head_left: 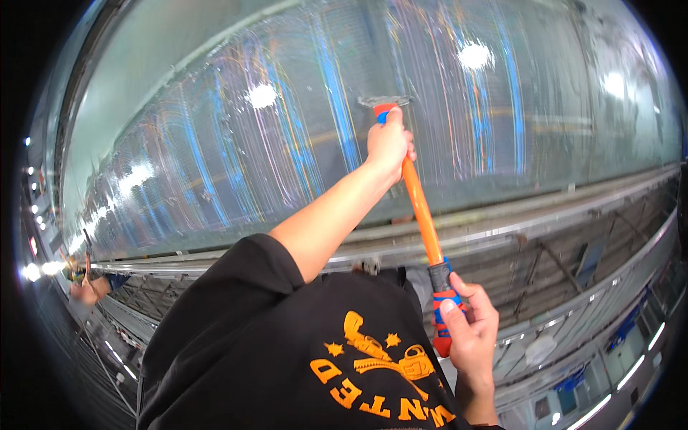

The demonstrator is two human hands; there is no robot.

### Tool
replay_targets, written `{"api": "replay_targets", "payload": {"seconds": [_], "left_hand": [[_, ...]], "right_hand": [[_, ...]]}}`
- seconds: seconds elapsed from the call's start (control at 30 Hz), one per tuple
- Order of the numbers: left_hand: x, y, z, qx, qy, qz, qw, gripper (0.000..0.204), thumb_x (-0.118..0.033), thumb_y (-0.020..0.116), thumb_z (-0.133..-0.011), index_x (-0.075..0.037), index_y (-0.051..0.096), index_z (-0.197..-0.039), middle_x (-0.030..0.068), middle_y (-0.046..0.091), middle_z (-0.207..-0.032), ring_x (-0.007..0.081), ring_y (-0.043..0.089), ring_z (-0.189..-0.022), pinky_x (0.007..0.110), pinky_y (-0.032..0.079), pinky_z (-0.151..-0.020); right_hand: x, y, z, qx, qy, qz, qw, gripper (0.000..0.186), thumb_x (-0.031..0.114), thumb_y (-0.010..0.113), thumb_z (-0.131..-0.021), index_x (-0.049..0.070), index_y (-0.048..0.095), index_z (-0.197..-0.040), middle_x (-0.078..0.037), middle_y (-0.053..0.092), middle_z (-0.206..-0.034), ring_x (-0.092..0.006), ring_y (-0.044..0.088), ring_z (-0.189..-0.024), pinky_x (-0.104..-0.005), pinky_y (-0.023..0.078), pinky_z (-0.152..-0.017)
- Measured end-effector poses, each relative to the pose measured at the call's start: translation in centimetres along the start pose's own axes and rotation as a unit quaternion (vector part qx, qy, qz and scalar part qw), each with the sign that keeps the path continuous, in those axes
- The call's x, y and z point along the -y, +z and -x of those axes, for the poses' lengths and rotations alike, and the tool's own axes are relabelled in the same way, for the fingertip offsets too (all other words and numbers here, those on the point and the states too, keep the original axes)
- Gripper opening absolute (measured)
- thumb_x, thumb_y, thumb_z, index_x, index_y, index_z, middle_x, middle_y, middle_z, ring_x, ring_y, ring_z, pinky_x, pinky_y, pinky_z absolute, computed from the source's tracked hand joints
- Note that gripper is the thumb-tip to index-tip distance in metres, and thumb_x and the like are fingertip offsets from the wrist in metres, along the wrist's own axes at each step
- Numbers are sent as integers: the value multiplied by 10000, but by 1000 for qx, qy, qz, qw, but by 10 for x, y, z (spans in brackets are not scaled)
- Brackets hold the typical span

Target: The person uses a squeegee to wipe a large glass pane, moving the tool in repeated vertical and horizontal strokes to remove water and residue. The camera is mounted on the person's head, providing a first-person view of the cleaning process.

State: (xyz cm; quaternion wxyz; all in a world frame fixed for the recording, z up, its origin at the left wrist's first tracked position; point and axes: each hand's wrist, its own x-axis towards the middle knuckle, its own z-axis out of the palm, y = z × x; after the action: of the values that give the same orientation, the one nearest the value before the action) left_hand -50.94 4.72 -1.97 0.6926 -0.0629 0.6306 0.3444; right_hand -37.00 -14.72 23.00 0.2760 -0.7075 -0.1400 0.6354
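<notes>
My left hand point(389, 145) is closed round the upper part of a long-handled scraper, its thumb lying up along the neck. The scraper's shaft point(423, 215) is orange and slants down to the right. A wide, clear-looking blade point(387, 101) at its top rests against a large wet glass sheet point(444, 136); the blade's exact kind is hard to make out. Lower down, my right hand point(471, 322) grips the red, blue and black wrapped end of the handle, near my chest. Blue, white and orange streaks run across the glass.
A metal rail point(494, 226) runs along the near edge of the glass, with a dark framework beneath it. Another person's arm point(89, 290) shows at the far left. Bright lamps reflect in the glass. Long light strips point(631, 373) appear at the lower right.
</notes>
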Motion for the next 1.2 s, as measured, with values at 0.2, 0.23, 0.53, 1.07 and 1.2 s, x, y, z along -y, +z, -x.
{"api": "replay_targets", "payload": {"seconds": [0.2,0.23,0.53,1.07,1.2], "left_hand": [[-136,67,-102,38,120,-41,991,481,-433,516,-1126,-61,509,-821,65,485,-617,196,471,-452,386,438,-458],[-156,73,-116,37,111,-30,993,461,-421,524,-1122,-62,513,-835,69,491,-618,195,484,-465,390,442,-458],[-150,57,-131,64,159,-89,981,456,-440,576,-1102,-90,518,-817,62,507,-630,220,509,-471,402,456,-462],[189,-105,95,60,-58,-38,996,395,-469,547,-1122,-121,438,-972,18,488,-696,148,481,-517,365,451,-473],[174,-88,93,34,-26,-67,997,397,-461,577,-1103,-128,429,-945,9,474,-679,132,453,-504,352,435,-466]], "right_hand": [[99,50,-117,30,-73,28,996,383,110,721,-1036,-25,650,-1387,-34,714,-983,-73,641,-776,-252,535,-690],[109,58,-134,40,-74,7,996,387,133,732,-1035,-27,658,-1379,-35,712,-982,-80,645,-779,-256,534,-686],[43,47,-122,113,-172,-35,978,483,142,737,-1024,5,604,-1468,-37,677,-1024,-101,642,-814,-287,545,-740],[-182,-53,147,-94,-93,152,979,431,70,804,-942,-14,710,-1353,-51,751,-996,-71,618,-869,-256,530,-818],[-154,-43,136,-94,-55,149,983,393,55,786,-959,-24,710,-1336,-13,720,-954,-47,592,-823,-235,510,-757]]}}
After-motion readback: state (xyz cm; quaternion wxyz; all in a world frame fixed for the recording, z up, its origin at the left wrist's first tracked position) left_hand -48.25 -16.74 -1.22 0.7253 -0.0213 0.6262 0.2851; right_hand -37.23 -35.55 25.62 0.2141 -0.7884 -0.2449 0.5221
